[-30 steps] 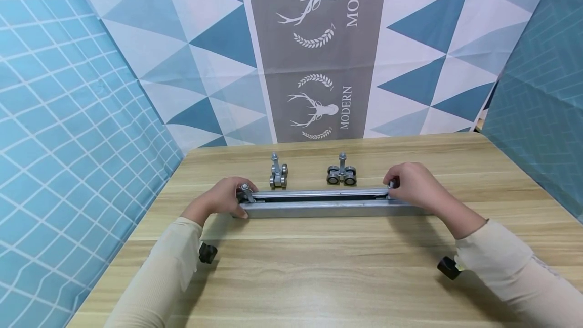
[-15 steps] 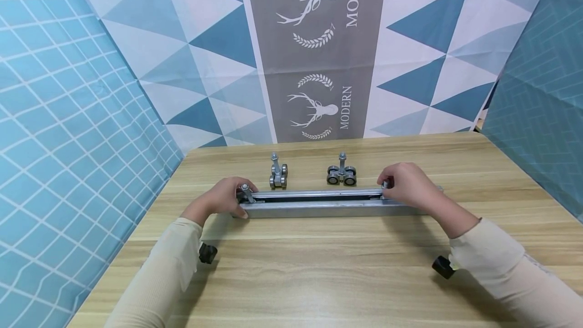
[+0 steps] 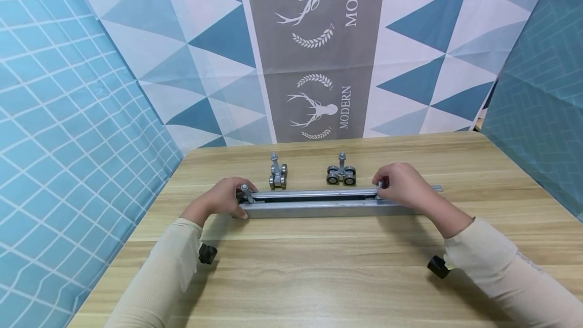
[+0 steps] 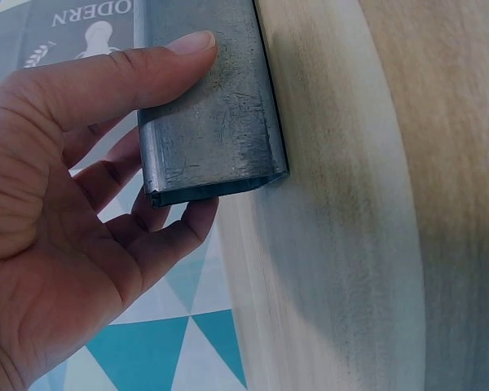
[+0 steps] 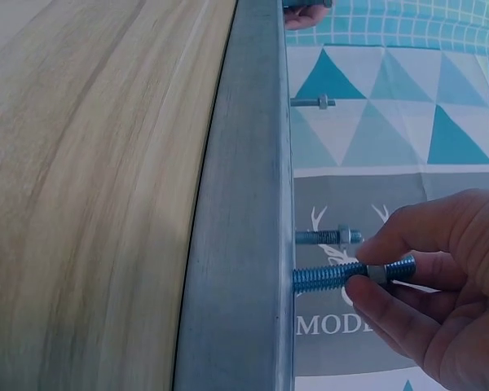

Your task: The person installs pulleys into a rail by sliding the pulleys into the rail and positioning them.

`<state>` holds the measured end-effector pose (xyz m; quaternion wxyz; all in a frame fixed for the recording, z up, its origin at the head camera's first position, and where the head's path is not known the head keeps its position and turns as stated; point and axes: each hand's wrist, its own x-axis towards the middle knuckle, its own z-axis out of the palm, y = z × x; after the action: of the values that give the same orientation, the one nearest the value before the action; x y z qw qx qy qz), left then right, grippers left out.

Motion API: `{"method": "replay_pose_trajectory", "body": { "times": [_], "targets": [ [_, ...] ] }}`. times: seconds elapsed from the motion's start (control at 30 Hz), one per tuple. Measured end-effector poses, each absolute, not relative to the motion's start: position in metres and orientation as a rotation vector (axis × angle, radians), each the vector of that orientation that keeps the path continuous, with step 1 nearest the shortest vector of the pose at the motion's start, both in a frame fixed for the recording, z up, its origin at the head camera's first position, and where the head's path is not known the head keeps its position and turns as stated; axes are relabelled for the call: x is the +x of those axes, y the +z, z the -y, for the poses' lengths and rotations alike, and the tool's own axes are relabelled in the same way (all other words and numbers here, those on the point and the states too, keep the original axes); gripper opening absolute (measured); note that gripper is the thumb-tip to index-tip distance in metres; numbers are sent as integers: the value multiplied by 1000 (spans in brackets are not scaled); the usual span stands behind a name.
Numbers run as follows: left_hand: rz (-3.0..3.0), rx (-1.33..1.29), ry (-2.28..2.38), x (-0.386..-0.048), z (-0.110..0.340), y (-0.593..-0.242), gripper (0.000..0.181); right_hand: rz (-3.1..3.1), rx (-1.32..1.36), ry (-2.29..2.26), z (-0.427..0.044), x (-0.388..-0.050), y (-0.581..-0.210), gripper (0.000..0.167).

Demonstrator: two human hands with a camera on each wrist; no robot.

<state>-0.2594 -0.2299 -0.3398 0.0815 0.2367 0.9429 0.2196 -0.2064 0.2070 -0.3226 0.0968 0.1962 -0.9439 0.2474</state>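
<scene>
A grey metal channel rail (image 3: 314,210) lies crosswise on the table, its slot facing up. At its left end my left hand (image 3: 220,197) grips it, thumb on the near wall and fingers behind; the left wrist view shows the thumb flat on the rail's wall (image 4: 216,122). A bolt with a nut (image 3: 246,193) stands up from the slot beside that hand. Toward the right end my right hand (image 3: 403,185) pinches the nut of a second threaded bolt (image 5: 322,278), which also rises from the slot. Whatever carries these bolts inside the rail is mostly hidden.
Behind the rail stand two four-wheeled trolley rollers with upright bolts, the left roller (image 3: 278,172) turned end-on and the right roller (image 3: 341,171) sideways. A patterned cloth (image 3: 314,90) hangs beyond the table's (image 3: 314,277) far edge.
My right hand has slid left along the rail, taking the pinched bolt with it. The left hand and the rail stay where they were.
</scene>
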Motion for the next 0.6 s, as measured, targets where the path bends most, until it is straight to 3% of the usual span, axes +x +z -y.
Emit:
{"method": "replay_pose_trajectory", "body": {
  "times": [0.6],
  "targets": [
    [-2817,714,660,-259,230,-340,60,2780,641,788,-194,-209,-324,10]
  ]
}}
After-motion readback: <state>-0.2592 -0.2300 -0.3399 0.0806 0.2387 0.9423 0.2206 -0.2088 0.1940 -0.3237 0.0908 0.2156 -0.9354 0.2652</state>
